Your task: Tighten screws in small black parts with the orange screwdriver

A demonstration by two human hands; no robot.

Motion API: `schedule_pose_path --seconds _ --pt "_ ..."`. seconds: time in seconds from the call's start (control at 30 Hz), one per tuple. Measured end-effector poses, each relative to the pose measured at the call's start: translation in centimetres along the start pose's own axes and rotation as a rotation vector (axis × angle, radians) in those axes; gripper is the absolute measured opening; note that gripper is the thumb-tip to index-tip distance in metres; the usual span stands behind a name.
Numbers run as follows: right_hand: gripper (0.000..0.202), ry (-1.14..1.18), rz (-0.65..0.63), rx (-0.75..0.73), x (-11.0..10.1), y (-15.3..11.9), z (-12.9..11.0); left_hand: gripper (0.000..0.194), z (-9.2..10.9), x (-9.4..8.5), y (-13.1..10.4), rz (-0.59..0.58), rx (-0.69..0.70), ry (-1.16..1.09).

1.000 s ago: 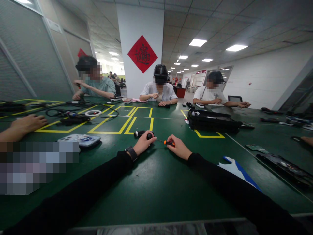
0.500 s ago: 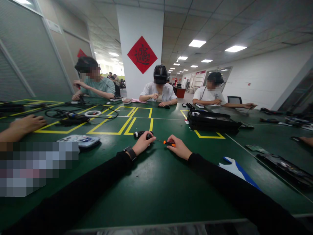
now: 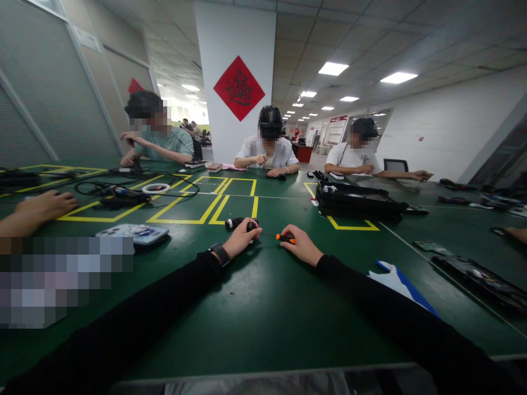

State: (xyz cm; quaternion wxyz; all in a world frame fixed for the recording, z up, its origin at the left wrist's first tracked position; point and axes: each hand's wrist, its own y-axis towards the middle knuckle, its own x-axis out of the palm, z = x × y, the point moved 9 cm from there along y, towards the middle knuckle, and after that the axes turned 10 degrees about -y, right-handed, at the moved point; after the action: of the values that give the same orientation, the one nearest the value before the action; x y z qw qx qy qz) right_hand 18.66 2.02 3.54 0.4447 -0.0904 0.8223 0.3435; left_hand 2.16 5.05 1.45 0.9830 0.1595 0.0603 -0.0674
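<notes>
My left hand (image 3: 239, 242), with a dark band at the wrist, is closed on a small black part (image 3: 251, 225) whose kind I cannot make out. Fingers cover most of that part. In my right hand (image 3: 303, 247) is a screwdriver (image 3: 287, 239) with an orange and black handle. Its thin shaft points left toward the black part, and whether the tip touches it I cannot tell. Just beyond my left hand lies a black cylindrical object (image 3: 233, 224) with a pale band, partly hidden by the fingers.
Yellow tape outlines mark the green table (image 3: 247, 323). Left are a patterned case (image 3: 138, 235), cables (image 3: 123, 195) and another person's hand (image 3: 49, 206). A black open housing (image 3: 358, 202) stands right, with a blue-white sheet (image 3: 405, 288) nearer. Several people sit around the table.
The view has shifted very slightly. Both hands stay nearly in place, with the screwdriver still pointing at the black part.
</notes>
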Motion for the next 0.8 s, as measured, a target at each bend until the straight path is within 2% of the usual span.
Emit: schedule_pose_path --seconds 0.27,0.5,0.67,0.8 --pt "0.021 -0.032 -0.042 -0.025 0.6 0.3 -0.2 0.028 -0.2 -0.3 0.0 0.008 -0.003 0.005" --pt "0.017 0.05 -0.013 0.033 0.1 -0.1 -0.1 0.027 1.8 0.1 -0.4 -0.004 0.132 0.09" --pt "0.017 0.025 -0.01 0.05 0.2 0.2 0.2 0.026 1.7 0.3 -0.4 -0.023 0.123 0.105" --pt "0.012 -0.048 0.039 -0.005 0.0 0.2 -0.2 0.025 1.3 0.2 -0.3 -0.008 0.099 0.099"
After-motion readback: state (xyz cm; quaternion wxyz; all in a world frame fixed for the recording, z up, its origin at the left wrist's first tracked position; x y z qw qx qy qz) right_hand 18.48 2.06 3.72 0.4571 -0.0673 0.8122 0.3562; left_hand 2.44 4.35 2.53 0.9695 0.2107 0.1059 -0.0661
